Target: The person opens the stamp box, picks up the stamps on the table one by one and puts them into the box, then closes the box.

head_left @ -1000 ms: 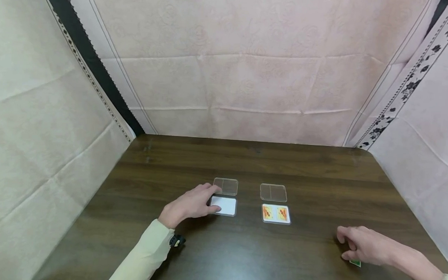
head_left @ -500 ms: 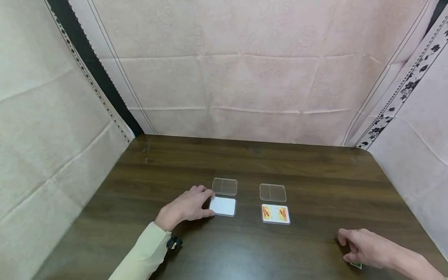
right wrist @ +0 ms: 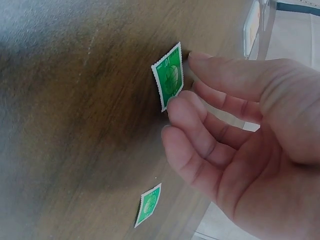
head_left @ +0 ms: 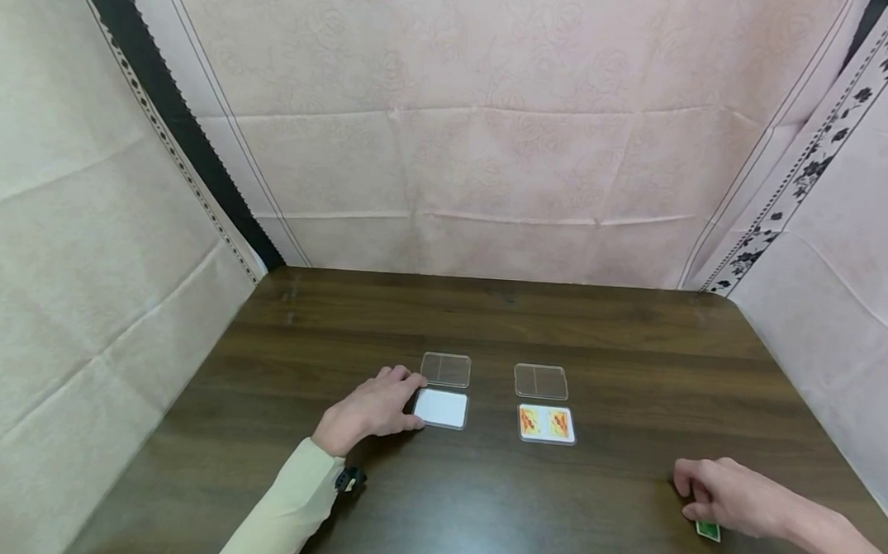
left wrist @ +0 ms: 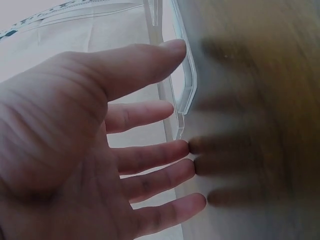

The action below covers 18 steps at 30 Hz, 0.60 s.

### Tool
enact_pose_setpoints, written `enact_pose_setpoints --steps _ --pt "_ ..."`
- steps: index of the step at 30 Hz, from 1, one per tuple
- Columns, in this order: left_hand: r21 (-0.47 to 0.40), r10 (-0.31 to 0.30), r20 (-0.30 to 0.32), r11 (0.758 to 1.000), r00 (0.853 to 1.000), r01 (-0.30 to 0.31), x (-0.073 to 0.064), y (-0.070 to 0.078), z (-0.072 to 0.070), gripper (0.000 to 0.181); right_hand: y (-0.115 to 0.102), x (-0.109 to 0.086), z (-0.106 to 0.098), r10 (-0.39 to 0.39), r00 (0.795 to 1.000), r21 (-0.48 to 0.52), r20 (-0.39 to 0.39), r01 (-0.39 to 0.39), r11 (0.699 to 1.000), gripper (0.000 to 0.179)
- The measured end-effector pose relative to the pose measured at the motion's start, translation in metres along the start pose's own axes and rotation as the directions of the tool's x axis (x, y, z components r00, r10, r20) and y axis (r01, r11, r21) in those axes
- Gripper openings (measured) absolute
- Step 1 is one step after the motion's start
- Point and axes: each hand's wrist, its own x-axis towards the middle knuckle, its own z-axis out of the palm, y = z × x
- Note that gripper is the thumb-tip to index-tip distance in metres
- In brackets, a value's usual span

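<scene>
In the head view my left hand [head_left: 380,404] is at the left edge of a clear plastic case holding a white card [head_left: 441,408]. The thumb touches the case's edge in the left wrist view, with the other fingers extended beside it, fingertips near the table. Over at the right, my right hand [head_left: 745,498] hovers low with loosely bent fingers by a green postage stamp [head_left: 709,531]. Two stamps show in the right wrist view: one stamp [right wrist: 170,76] lies by the fingertips, another stamp [right wrist: 148,205] farther down. Neither is pinched.
To the right of the white card stands a second clear case with two orange-and-yellow stamps [head_left: 547,424]. Both cases have transparent lids, a left lid [head_left: 445,369] and a right lid [head_left: 541,381], lying folded back. Pale cloth [head_left: 478,171] encloses the brown wooden table [head_left: 383,307].
My left hand has drawn back slightly to the left from over the white card to the case's edge. The right hand has shifted a little toward the lower right, and more of the green stamp shows.
</scene>
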Motion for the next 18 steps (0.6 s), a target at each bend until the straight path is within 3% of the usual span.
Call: enact_pose_setpoints --steps 11,18 --pt "0.035 -0.014 -0.002 0.999 1.0 0.014 0.0014 0.0019 0.0026 0.054 0.0012 0.0009 -0.0012 -0.048 0.999 0.032 0.025 0.048 0.998 0.022" --pt "0.044 -0.016 0.0 0.999 1.0 0.016 0.0013 0.0023 0.0018 0.054 0.0015 -0.0015 -0.0044 -0.022 0.999 0.042 0.045 0.02 0.999 0.021"
